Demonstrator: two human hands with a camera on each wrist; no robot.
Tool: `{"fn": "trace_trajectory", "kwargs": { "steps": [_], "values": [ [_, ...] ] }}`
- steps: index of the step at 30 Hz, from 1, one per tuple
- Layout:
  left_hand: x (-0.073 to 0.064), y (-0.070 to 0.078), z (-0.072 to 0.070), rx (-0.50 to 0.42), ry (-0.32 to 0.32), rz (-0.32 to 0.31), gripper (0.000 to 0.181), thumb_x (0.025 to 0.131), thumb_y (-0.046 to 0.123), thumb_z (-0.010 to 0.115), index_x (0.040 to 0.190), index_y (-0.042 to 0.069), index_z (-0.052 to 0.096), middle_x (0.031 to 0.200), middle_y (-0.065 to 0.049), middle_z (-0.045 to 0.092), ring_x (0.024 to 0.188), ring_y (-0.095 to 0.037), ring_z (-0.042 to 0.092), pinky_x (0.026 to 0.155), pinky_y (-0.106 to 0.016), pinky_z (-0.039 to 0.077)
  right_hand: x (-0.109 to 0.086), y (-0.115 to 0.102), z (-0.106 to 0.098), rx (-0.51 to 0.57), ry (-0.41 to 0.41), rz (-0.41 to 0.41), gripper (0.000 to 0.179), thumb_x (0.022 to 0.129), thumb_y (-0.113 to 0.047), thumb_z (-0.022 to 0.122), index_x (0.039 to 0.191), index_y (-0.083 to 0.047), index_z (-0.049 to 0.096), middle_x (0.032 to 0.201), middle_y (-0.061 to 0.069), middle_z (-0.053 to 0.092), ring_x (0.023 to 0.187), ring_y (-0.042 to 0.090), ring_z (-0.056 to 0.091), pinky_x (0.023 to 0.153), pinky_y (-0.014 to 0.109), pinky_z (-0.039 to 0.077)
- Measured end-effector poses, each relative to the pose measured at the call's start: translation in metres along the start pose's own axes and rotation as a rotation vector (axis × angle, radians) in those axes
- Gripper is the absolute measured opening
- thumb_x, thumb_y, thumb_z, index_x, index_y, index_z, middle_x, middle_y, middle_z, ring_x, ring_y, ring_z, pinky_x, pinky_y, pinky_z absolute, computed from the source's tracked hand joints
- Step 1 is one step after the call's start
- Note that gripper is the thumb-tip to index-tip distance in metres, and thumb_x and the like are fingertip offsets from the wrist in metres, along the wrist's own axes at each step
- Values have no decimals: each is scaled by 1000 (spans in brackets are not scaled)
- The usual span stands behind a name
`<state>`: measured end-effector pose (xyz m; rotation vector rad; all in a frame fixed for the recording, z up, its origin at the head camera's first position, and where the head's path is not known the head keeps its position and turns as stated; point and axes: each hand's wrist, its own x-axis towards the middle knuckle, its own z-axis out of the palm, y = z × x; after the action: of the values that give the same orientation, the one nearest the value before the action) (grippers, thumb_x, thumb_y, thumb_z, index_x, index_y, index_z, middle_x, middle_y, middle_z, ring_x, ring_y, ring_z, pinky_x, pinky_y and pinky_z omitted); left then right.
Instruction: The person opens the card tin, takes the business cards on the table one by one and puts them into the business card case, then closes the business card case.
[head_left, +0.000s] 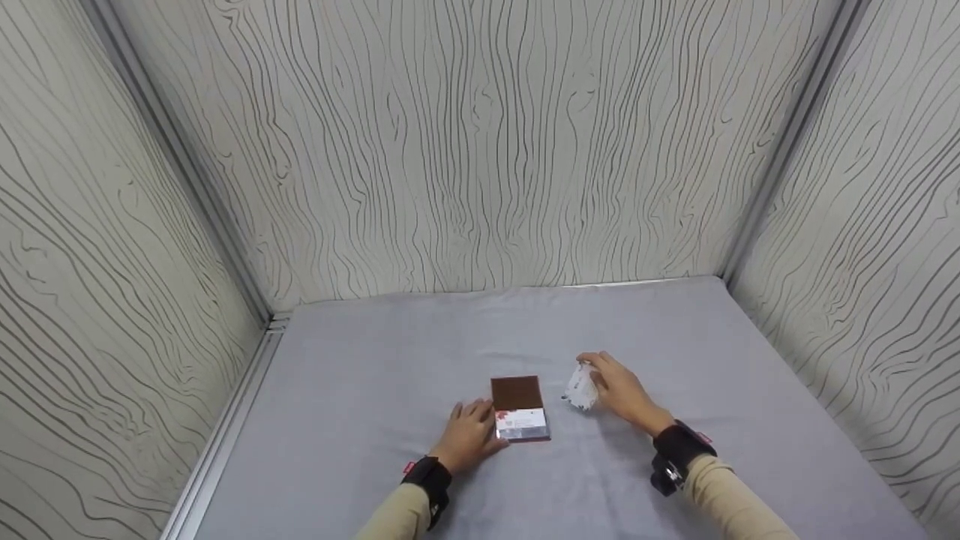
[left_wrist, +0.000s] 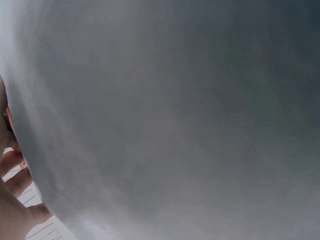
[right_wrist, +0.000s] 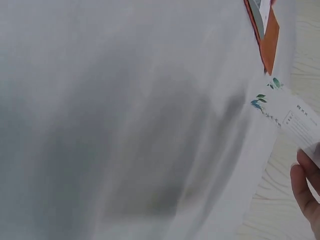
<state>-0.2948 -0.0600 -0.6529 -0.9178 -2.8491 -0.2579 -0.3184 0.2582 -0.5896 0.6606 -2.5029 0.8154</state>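
A brown card holder (head_left: pixel 516 393) lies open on the cloth, a white card with a red print (head_left: pixel 521 419) in its lower part. My left hand (head_left: pixel 466 437) rests at its left side, the fingers at the edge and the thumb by the lower left corner. To the right of the holder, my right hand (head_left: pixel 616 387) pinches a white business card (head_left: pixel 580 387) between thumb and fingers. Green and blue leaf prints and small dark text show on this business card (right_wrist: pixel 292 117) in the right wrist view, where it points towards the holder's orange-brown edge (right_wrist: pixel 270 41).
A wrinkled grey cloth (head_left: pixel 375 360) covers the table. Panels with a wood-grain line pattern (head_left: pixel 480 150) stand at the back and on both sides, with metal posts (head_left: pixel 795 142) at the corners. Black camera bands (head_left: pixel 681 444) sit on both wrists.
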Motion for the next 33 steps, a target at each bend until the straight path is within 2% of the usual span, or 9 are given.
{"fn": "trace_trajectory", "kwargs": {
  "steps": [3, 8, 15, 20, 27, 33],
  "values": [
    [0, 1, 0, 14, 16, 11, 62, 96, 52, 58, 134, 2, 61, 141, -14, 53, 132, -31, 48, 106, -57, 36, 3, -8, 6, 19, 6, -45, 39, 84, 18, 62, 119, 1, 64, 113, 15, 65, 105, 35, 64, 87, 51, 52],
    [0, 1, -1, 22, 25, 15, 61, 96, 51, 58, 133, 2, 61, 141, -14, 53, 131, -31, 48, 106, -58, 37, 6, -17, 17, 36, -20, -91, 36, 86, 14, 63, 120, 1, 62, 112, 14, 65, 104, 33, 64, 87, 49, 53],
    [0, 1, -3, 15, 19, 16, 62, 96, 50, 59, 133, 1, 61, 141, -15, 53, 131, -33, 48, 106, -58, 37, 10, -28, 31, 100, -36, -95, 36, 86, 13, 64, 120, 2, 61, 110, 14, 63, 102, 32, 63, 87, 48, 53],
    [1, 0, -2, 25, 16, 16, 63, 96, 51, 58, 133, 0, 61, 142, -15, 53, 131, -33, 48, 106, -58, 36, 10, -33, 41, 140, -63, -66, 36, 87, 12, 65, 121, 1, 60, 109, 14, 63, 100, 30, 63, 85, 46, 54],
    [2, 0, -1, 19, -19, -9, 64, 96, 52, 57, 135, 2, 60, 144, -14, 50, 133, -32, 46, 108, -57, 34, 8, -36, 54, 154, -82, -57, 35, 87, 10, 66, 121, 3, 58, 107, 14, 62, 94, 28, 63, 79, 43, 54],
    [1, 0, -1, 35, 11, 14, 64, 95, 51, 58, 133, 1, 61, 142, -16, 53, 130, -33, 49, 105, -58, 38, 4, -36, 62, 152, -105, -73, 38, 91, 2, 66, 128, 0, 58, 104, 10, 62, 85, 20, 61, 74, 38, 54]
  ]
}}
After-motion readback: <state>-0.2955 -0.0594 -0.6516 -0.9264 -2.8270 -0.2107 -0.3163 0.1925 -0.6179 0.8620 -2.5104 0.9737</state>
